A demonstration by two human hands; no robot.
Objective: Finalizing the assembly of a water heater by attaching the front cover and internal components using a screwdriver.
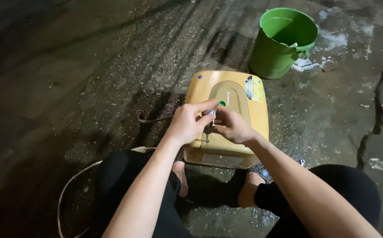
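A yellowed boxy appliance [253, 115] with rounded corners lies flat on the wet concrete in front of me. Both hands meet over its near half. My left hand [187, 123] pinches the grey top of a screwdriver [208, 120] that stands upright on the casing. My right hand [233, 127] grips the tool's lower part from the right side. A small green knob [221, 103] sits on the raised middle panel just beyond the fingers. The screwdriver's tip is partly hidden by my fingers.
A green plastic bucket [284, 42] stands behind the appliance at the upper right. A white cable [74, 180] curves along the ground by my left knee. A dark cord [154, 118] leaves the appliance's left side. A crack [376, 101] runs down the concrete at right.
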